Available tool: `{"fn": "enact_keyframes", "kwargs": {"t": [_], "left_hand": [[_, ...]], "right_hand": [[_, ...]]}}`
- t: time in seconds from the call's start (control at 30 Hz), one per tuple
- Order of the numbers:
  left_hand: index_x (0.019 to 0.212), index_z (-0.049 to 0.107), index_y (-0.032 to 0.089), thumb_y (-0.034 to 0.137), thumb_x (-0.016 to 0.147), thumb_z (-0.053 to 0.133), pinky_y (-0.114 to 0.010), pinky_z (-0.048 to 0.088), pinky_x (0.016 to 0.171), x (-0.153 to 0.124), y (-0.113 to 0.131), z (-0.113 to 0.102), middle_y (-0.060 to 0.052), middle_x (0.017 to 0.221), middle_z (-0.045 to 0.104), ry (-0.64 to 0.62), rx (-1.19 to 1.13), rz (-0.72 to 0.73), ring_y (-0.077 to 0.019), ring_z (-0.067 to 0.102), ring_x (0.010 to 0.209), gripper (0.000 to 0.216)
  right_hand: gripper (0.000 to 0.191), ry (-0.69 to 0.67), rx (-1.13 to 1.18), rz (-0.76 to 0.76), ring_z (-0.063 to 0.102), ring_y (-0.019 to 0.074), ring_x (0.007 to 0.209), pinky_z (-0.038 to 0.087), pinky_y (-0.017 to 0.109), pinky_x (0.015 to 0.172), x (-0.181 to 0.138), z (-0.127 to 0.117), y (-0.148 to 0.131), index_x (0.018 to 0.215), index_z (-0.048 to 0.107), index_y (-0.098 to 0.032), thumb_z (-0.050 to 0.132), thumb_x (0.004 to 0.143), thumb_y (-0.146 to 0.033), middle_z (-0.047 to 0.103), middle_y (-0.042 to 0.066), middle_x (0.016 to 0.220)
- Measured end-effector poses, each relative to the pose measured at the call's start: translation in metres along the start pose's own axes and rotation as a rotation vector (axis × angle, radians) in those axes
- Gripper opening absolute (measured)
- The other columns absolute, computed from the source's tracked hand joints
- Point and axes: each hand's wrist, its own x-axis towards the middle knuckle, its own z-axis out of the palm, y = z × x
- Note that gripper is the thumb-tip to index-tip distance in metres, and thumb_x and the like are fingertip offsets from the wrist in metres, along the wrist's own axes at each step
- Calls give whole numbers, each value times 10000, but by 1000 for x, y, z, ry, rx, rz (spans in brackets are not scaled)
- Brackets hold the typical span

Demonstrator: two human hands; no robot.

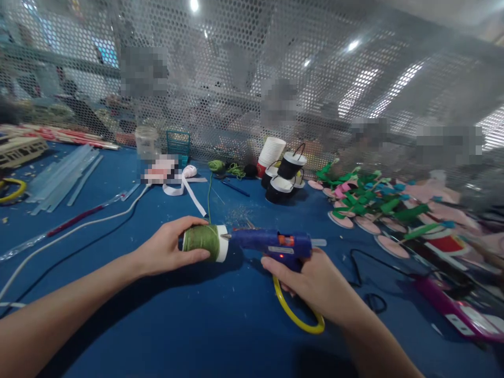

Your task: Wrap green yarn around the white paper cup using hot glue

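Observation:
My left hand (pixel 169 247) grips a paper cup (pixel 201 242) wrapped in green yarn, tipped on its side with a bare white band at its right end. From the cup a green strand (pixel 209 197) runs back to a green yarn ball (pixel 216 166). My right hand (pixel 303 278) is closed around the handle of a blue glue gun (pixel 271 244) with a lit red light. Its metal nozzle points left and meets or nearly meets the white band. A clear glue stick (pixel 318 242) pokes out of its back. Under my right hand hangs a yellow loop (pixel 299 320).
Stacked white cups (pixel 271 152) and black-wrapped cups (pixel 291 165) stand at the back. Green and pink craft pieces (pixel 362 210) crowd the right, near a purple power strip (pixel 452 310). Glue sticks (pixel 66 173), white ribbon (pixel 192 194) and a white cable (pixel 79 227) lie left.

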Motion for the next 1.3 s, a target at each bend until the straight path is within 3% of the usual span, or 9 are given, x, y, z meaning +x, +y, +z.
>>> {"fn": "enact_keyframes", "kwargs": {"t": [0.23,0.37,0.63,0.93,1.2,1.3], "left_hand": [[1081,519,155,403,727,589,-333,474,788,1,-1,2,-67,1005,615,23,89,45,-209,591,874,437],[1096,499,155,372,725,599,-334,467,825,0,-3,3,-81,1052,596,23,168,124,-218,584,938,441],[1121,465,169,332,735,610,-316,462,845,-1,-7,6,-86,1082,569,49,207,223,-206,569,977,443],[1143,443,189,316,744,600,-345,460,864,-3,-8,8,-93,1105,552,57,206,253,-216,548,1009,447],[1207,406,195,284,778,588,-367,432,913,-5,-7,8,-102,1141,534,30,266,377,-228,486,1082,475],[1207,404,202,278,783,583,-377,432,911,-5,-7,7,-103,1142,537,43,280,396,-231,486,1082,467]], "right_hand": [[136,34,-152,-96,594,181,507,458,267,437,0,1,0,777,664,-237,558,745,-316,597,-27,481],[170,48,-179,-89,602,182,526,474,269,461,0,1,2,725,655,-206,551,743,-339,651,1,580],[190,51,-243,-136,597,173,534,493,271,543,1,1,5,654,617,-200,526,754,-334,658,5,599],[202,73,-296,-153,566,166,482,474,272,497,0,1,5,613,587,-215,519,757,-340,632,-5,547],[179,43,-257,-141,629,188,617,499,281,622,3,1,7,753,641,-201,517,779,-327,691,9,682],[180,40,-266,-130,633,193,608,501,282,595,2,0,7,743,644,-207,517,780,-329,693,11,672]]}}
